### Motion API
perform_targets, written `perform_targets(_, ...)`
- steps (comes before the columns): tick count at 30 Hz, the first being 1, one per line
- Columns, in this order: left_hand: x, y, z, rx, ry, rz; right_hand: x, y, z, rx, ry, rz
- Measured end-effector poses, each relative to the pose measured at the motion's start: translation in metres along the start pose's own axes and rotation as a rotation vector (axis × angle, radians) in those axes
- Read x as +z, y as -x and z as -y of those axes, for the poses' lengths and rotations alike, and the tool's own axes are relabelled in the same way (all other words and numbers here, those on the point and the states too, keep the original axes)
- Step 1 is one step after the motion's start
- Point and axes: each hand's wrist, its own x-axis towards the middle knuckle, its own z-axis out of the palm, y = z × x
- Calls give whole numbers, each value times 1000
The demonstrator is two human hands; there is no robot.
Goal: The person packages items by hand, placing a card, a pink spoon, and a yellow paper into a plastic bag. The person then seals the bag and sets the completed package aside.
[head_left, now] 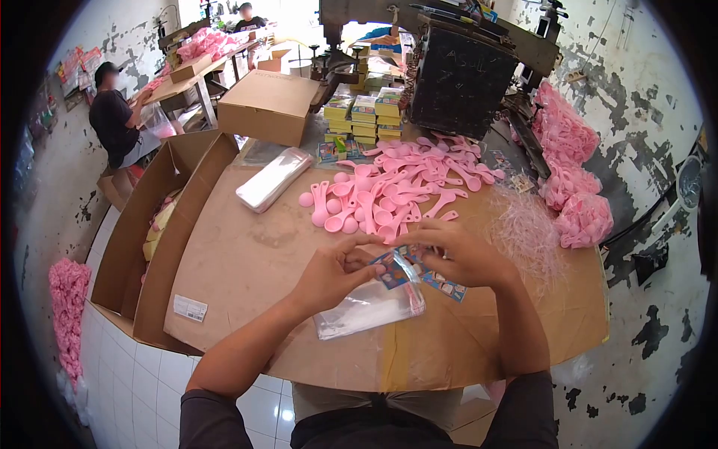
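Note:
A blue printed card with a shiny clear film over part of it is pinched in my left hand. My right hand is at the card's upper right, its fingers bent over the film; whether they grip it is hard to make out. More printed cards show below my right hand. Under my hands lies a stack of clear plastic bags on the cardboard-covered table. Just beyond my hands is a pile of pink plastic spoons.
A second bag stack lies left of the spoons. Card stacks and a closed carton stand behind. An open box adjoins the left edge; clear plastic strips lie right. People work beyond.

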Motion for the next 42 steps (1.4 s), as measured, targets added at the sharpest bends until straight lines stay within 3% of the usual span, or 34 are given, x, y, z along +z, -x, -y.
perform_targets(3,4,1,-1,-15,-56,21,8,-7,16,300,-291,-6)
perform_targets(6,3,0,-1,-54,-18,-36,36,-9,-8,420,-574,-165)
perform_targets(12,-4,-4,5,-86,-11,-91,42,-5,-47,98,-419,-18)
perform_targets(15,-5,-4,0,-135,-13,-131,25,1,-66,317,15,-232)
perform_targets(18,-8,-5,0,-125,3,-172,19,17,-94,174,401,-268)
perform_targets(21,-7,-6,-1,-108,24,-182,27,20,-107,155,464,-217)
perform_targets(27,-6,-6,4,-76,77,-184,30,14,-107,231,15,-120)
perform_targets(33,-7,-5,-2,-77,136,-196,3,28,-98,400,271,31)
perform_targets(36,-8,-7,-2,-83,134,-200,1,29,-104,297,296,80)
perform_targets(39,-6,-5,-3,-98,124,-193,-3,27,-89,334,-45,6)
perform_targets(42,-3,-4,-1,-69,147,-178,-18,9,-38,191,-145,0)
